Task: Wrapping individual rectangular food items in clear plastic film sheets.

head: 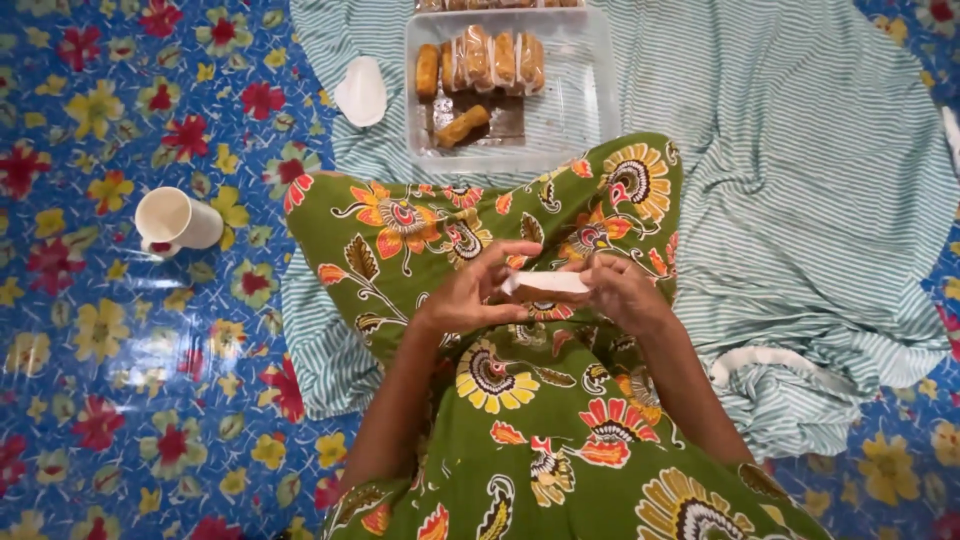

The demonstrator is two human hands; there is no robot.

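Over my lap, in a green flowered dress (520, 400), both hands hold one small white flat piece (545, 283), like a wrapper or paper. My left hand (472, 290) pinches its left end with thumb and fingers. My right hand (625, 290) grips its right end. Ahead of my knees lies a clear plastic tray (585, 100) with several golden-brown rolls, some wrapped in clear film (487, 60) and one loose roll (461, 126).
A white mug (176, 221) stands on the blue flowered floor mat (120, 380) at the left. A small white lid-like piece (361, 91) lies beside the tray. A green-and-white striped cloth (800, 200) spreads under the tray and to the right.
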